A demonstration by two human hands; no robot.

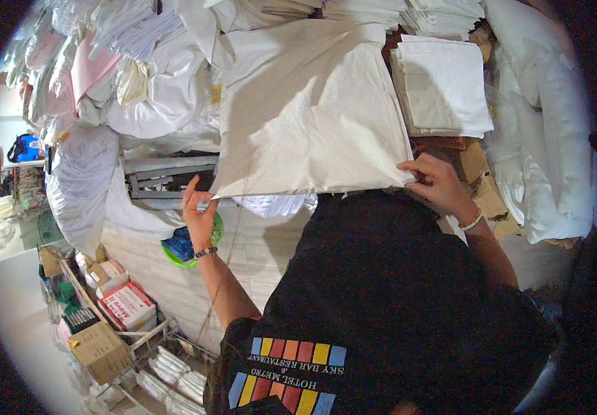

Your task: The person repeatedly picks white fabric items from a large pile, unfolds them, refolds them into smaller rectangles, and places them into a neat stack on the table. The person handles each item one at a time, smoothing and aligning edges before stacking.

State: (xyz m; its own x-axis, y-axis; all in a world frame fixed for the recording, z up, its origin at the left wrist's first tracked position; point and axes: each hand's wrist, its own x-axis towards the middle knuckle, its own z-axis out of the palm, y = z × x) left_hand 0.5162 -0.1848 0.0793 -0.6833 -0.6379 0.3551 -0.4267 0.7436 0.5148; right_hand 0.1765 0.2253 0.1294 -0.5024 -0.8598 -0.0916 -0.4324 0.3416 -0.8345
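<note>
A cream cloth (305, 111) is spread out in front of me, its far part lying over the work surface and its near edge pulled fairly straight. The near left corner is pinched between thumb and finger of my left hand (200, 211), which has a dark bead bracelet at the wrist. On the other side, my right hand (437, 183) grips the near right corner, with a pale band on that wrist. Soft creases run across the fabric, and a shadow falls on its left half. Just right of it lies a stack of folded white cloths (444, 86).
Piled white linens (167, 83) fill the left side, and a long white bundle (547, 152) lies at the right. Below my left hand stands a green basin (217, 232) with dark blue cloth. Cardboard boxes (101, 353) and a red-and-white box (129, 306) sit on a lower-left rack.
</note>
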